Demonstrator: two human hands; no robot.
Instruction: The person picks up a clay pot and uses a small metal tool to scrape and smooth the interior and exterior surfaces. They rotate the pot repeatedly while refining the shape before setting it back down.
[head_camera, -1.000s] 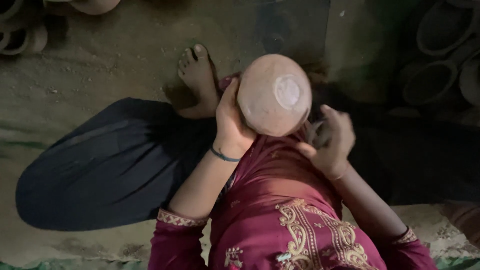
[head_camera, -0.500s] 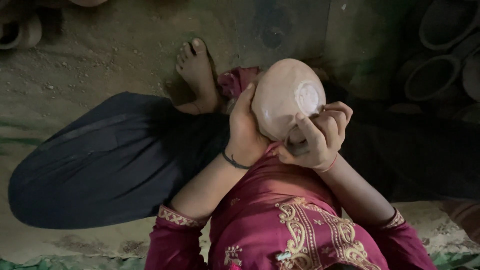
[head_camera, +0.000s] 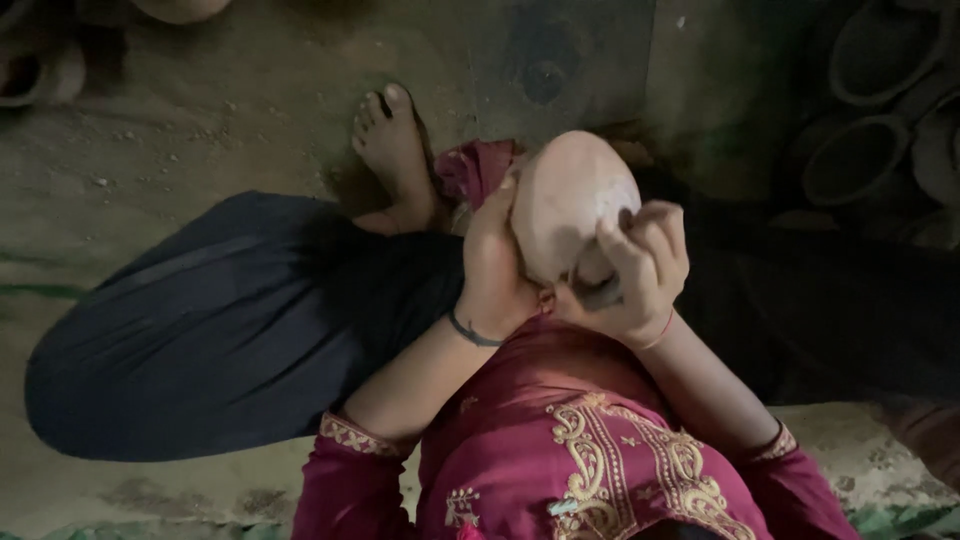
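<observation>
The left hand is cradling the round, pale-brown unfired clay pot while the right hand is gripping what seems a small dark tool against it, shaping the surface, with steady support called for next.

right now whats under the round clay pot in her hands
Beneath the round clay pot show maroon cloth and a dark trouser leg. Both hands cover its lower side.

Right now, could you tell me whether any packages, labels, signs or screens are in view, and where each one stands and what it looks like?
None are in view.
The left hand and right hand hold a round, pale clay pot with no label showing.
Dark, open-mouthed clay pots stand on the earthen floor at the upper right, with no marking visible.
</observation>
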